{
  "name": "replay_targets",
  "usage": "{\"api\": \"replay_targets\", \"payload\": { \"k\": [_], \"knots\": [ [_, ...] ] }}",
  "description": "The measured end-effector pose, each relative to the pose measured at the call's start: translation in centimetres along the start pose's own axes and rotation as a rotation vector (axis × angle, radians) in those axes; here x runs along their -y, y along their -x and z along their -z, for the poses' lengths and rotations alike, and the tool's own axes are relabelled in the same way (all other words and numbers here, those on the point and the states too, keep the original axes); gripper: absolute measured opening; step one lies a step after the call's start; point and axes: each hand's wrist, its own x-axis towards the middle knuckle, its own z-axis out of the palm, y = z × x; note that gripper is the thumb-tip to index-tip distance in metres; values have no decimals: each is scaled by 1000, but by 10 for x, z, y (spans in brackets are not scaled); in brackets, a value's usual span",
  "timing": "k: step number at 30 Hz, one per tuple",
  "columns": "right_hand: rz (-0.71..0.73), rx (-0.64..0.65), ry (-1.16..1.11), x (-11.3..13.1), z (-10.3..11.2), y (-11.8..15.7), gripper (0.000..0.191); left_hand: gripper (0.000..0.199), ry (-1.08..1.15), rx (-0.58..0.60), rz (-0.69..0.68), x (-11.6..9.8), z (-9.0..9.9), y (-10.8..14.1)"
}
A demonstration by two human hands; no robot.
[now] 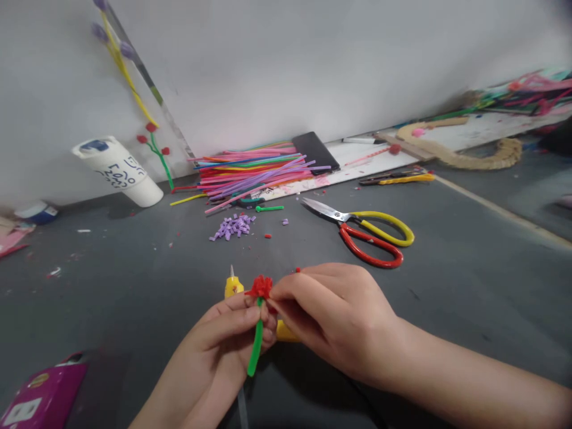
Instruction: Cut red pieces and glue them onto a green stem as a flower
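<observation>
Between finger and thumb, my left hand (pixel 223 339) holds a small craft flower by its green stem (pixel 256 351). Red petals (pixel 261 286) cluster at the top of that stem. My right hand (pixel 339 316) is closed in a pinch at the right edge of the petals; whatever tiny piece is between its fingertips is hidden. Under and behind the hands lies a yellow glue gun (pixel 233 287), its metal nozzle pointing away from me. Scissors (pixel 357 229) with one yellow and one red handle rest beyond my right hand.
Small purple pieces (pixel 233 227) lie in a heap. Behind them is a pile of colourful straw-like strips (pixel 259 173) beside a black phone-like slab (pixel 315 153). A white cup (pixel 125 173) leans at left, near a purple box (pixel 44 387). Yellow cutters (pixel 397 178) lie at right.
</observation>
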Motion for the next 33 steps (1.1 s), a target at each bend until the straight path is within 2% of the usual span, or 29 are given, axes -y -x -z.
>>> {"api": "replay_targets", "payload": {
  "k": [3,7,10,12,15,18,21,27,33],
  "knots": [
    [77,9,12,-2,4,-2,25,8,34,-24,5,0,2,0],
    [162,39,63,-3,7,-3,31,15,56,57,2,1,6,1],
    [171,47,72,-4,6,-4,32,14,48,67,8,1,8,1],
    [154,36,43,-4,5,-4,30,9,52,42,34,0,9,2],
    [52,-12,-78,-2,8,-5,17,6,87,14,56,-1,7,2],
    [-35,-37,-199,3,12,-5,6,8,101,64,49,-3,4,2],
    [-7,-20,-233,6,12,-4,4,9,72,132,44,-5,3,2],
    [12,-48,-198,11,5,-1,13,11,-5,140,-10,-2,2,3],
    [1,-103,-189,11,8,-3,16,4,-84,198,-70,-2,2,3]
  ]
}}
